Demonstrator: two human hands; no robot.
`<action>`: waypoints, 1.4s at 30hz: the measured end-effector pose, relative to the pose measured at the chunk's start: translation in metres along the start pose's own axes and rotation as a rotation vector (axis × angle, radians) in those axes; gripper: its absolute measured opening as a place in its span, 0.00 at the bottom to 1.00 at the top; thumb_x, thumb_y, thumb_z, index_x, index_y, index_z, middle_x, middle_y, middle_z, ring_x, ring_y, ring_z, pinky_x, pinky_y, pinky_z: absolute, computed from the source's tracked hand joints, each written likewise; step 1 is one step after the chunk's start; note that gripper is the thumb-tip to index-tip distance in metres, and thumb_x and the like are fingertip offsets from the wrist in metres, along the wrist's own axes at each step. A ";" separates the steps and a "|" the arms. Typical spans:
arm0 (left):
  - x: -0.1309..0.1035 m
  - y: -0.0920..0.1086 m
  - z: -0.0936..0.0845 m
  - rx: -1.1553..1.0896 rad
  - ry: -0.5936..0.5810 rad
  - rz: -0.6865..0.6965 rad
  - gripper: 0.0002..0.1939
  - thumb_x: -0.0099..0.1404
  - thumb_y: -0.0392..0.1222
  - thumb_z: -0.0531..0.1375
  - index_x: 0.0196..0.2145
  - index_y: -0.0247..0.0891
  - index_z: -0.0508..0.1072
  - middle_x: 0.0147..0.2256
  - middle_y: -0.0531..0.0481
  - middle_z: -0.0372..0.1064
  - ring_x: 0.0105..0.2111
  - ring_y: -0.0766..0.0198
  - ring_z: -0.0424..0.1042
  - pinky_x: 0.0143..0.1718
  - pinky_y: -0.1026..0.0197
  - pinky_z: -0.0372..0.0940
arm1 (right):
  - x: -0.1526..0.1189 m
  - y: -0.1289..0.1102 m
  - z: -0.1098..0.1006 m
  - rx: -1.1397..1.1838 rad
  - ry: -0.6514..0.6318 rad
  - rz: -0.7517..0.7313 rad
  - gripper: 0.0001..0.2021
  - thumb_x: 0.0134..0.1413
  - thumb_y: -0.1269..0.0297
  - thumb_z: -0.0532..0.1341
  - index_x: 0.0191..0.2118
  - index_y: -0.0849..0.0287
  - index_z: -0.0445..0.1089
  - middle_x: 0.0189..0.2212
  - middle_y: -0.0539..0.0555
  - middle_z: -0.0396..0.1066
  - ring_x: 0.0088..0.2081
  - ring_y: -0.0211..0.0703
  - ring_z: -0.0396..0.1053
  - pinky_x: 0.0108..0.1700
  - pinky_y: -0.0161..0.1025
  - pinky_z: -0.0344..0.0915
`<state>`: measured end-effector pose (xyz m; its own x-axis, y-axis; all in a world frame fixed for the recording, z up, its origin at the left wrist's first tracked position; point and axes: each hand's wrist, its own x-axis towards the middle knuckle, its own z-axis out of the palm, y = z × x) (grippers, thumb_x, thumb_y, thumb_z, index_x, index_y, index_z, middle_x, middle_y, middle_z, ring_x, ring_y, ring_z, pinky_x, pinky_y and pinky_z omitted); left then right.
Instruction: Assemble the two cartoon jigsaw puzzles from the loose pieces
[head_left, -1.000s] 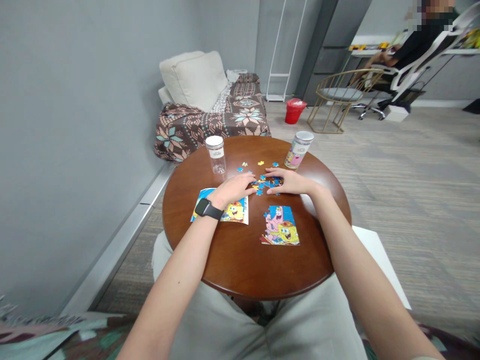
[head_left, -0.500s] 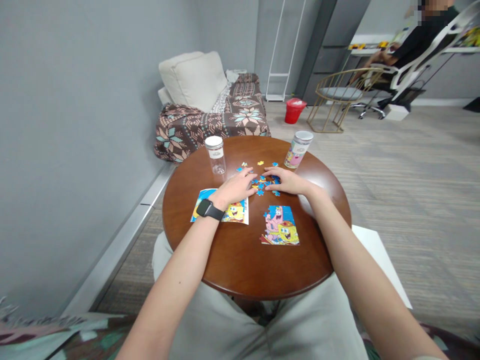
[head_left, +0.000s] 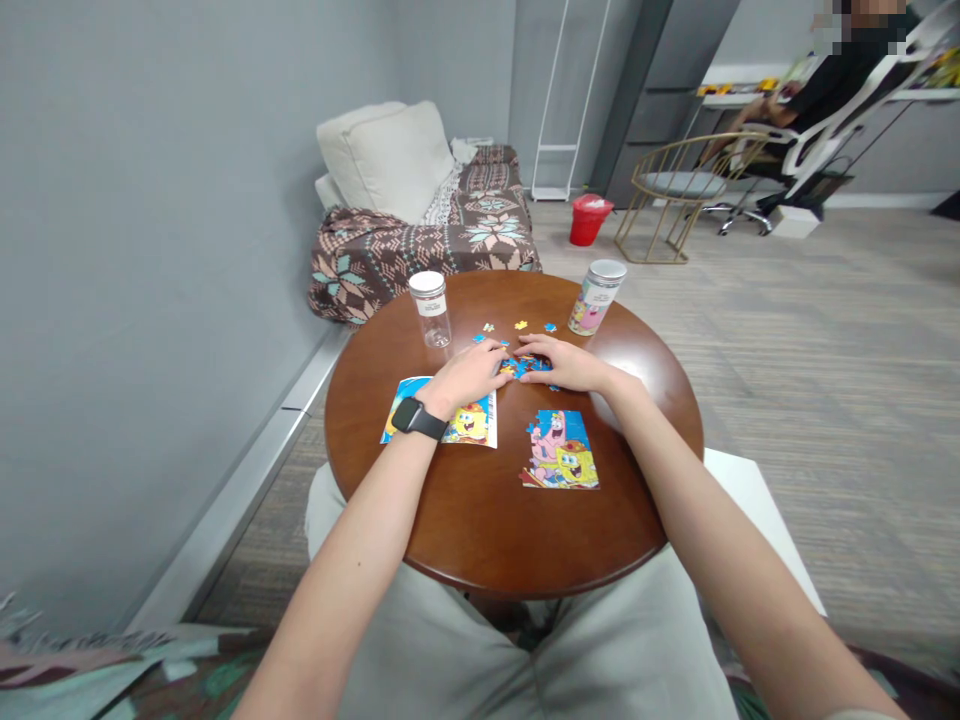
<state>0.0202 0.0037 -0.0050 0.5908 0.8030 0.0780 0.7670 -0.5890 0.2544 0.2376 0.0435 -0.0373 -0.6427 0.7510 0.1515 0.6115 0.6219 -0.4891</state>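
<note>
Several loose puzzle pieces [head_left: 523, 368], mostly blue, lie in a small pile between my two hands on the round brown table [head_left: 480, 530]. My left hand [head_left: 474, 372] rests at the pile's left side with its fingers apart, over the top of a printed picture sheet [head_left: 472, 425]. On the pile's right side is my right hand [head_left: 559, 362], fingers spread and touching pieces. A partly joined puzzle [head_left: 561, 452] with pink and yellow cartoon figures lies nearer to me. Beyond the pile, a yellow piece [head_left: 521, 325] and a blue piece [head_left: 550, 327] lie apart.
A clear jar with a white lid [head_left: 431, 310] stands at the back left of the table, and a printed jar [head_left: 596, 298] at the back right. Past the table are a covered sofa [head_left: 480, 235], a red bin [head_left: 589, 220] and a seated person [head_left: 821, 95].
My right hand has moved left, bringing its fingers closer to my left hand. The pieces between them are bunched more tightly. My left hand has barely moved.
</note>
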 end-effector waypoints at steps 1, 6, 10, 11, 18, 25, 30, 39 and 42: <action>0.000 -0.001 0.001 0.003 -0.002 0.006 0.19 0.69 0.45 0.51 0.53 0.35 0.69 0.54 0.42 0.64 0.55 0.55 0.65 0.57 0.56 0.58 | 0.000 0.003 0.000 -0.005 0.007 -0.001 0.25 0.52 0.54 0.65 0.55 0.58 0.70 0.61 0.64 0.60 0.63 0.56 0.58 0.64 0.54 0.54; 0.003 -0.007 0.006 0.022 0.004 0.051 0.17 0.69 0.42 0.51 0.51 0.35 0.71 0.54 0.43 0.66 0.54 0.56 0.66 0.57 0.57 0.59 | 0.001 0.010 0.000 -0.016 0.060 -0.029 0.20 0.54 0.59 0.64 0.51 0.59 0.72 0.57 0.64 0.65 0.59 0.55 0.63 0.62 0.54 0.57; 0.004 -0.011 0.008 0.012 0.016 0.090 0.16 0.69 0.40 0.51 0.50 0.37 0.72 0.53 0.44 0.67 0.52 0.58 0.67 0.55 0.57 0.60 | 0.001 0.009 -0.001 -0.033 0.076 -0.031 0.16 0.55 0.63 0.62 0.50 0.58 0.73 0.55 0.63 0.67 0.58 0.54 0.65 0.61 0.54 0.59; 0.004 -0.011 0.007 0.003 0.015 0.097 0.16 0.69 0.40 0.51 0.49 0.38 0.73 0.53 0.45 0.67 0.52 0.58 0.68 0.55 0.57 0.60 | 0.001 0.010 -0.001 -0.041 0.076 -0.029 0.16 0.56 0.63 0.61 0.50 0.58 0.73 0.55 0.63 0.67 0.58 0.53 0.65 0.61 0.54 0.59; 0.005 -0.014 0.003 -0.053 0.031 0.139 0.11 0.66 0.36 0.55 0.43 0.38 0.76 0.49 0.47 0.71 0.48 0.60 0.70 0.52 0.60 0.62 | 0.000 0.015 -0.006 -0.051 0.108 -0.037 0.13 0.56 0.69 0.58 0.45 0.57 0.76 0.51 0.60 0.71 0.54 0.51 0.68 0.59 0.53 0.62; 0.006 -0.016 0.006 -0.109 0.052 0.174 0.10 0.64 0.31 0.55 0.41 0.37 0.74 0.44 0.47 0.73 0.45 0.61 0.70 0.52 0.59 0.63 | -0.001 -0.007 -0.007 0.044 0.091 -0.103 0.16 0.50 0.54 0.66 0.44 0.56 0.76 0.50 0.59 0.71 0.53 0.52 0.68 0.58 0.50 0.62; 0.005 -0.017 0.007 -0.142 0.076 0.176 0.10 0.64 0.32 0.56 0.42 0.38 0.73 0.44 0.48 0.71 0.46 0.61 0.69 0.52 0.57 0.62 | 0.000 -0.013 -0.005 0.081 0.033 -0.114 0.16 0.47 0.55 0.68 0.42 0.55 0.77 0.50 0.58 0.71 0.51 0.50 0.69 0.56 0.48 0.63; 0.004 -0.014 0.006 -0.110 0.052 0.109 0.11 0.64 0.37 0.55 0.42 0.37 0.74 0.46 0.46 0.68 0.46 0.60 0.70 0.52 0.58 0.63 | 0.000 0.001 -0.008 0.033 0.076 -0.062 0.09 0.51 0.64 0.64 0.39 0.56 0.78 0.48 0.58 0.72 0.50 0.50 0.71 0.56 0.49 0.64; 0.004 -0.014 0.006 -0.095 0.053 0.082 0.11 0.64 0.37 0.55 0.42 0.37 0.74 0.46 0.46 0.70 0.46 0.59 0.70 0.51 0.58 0.64 | 0.000 0.003 -0.008 0.016 0.086 -0.053 0.10 0.53 0.70 0.61 0.39 0.54 0.78 0.47 0.56 0.73 0.50 0.48 0.71 0.56 0.49 0.64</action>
<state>0.0134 0.0141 -0.0135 0.6344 0.7579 0.1521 0.6883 -0.6434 0.3352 0.2432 0.0476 -0.0319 -0.6316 0.7338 0.2504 0.5695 0.6582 -0.4924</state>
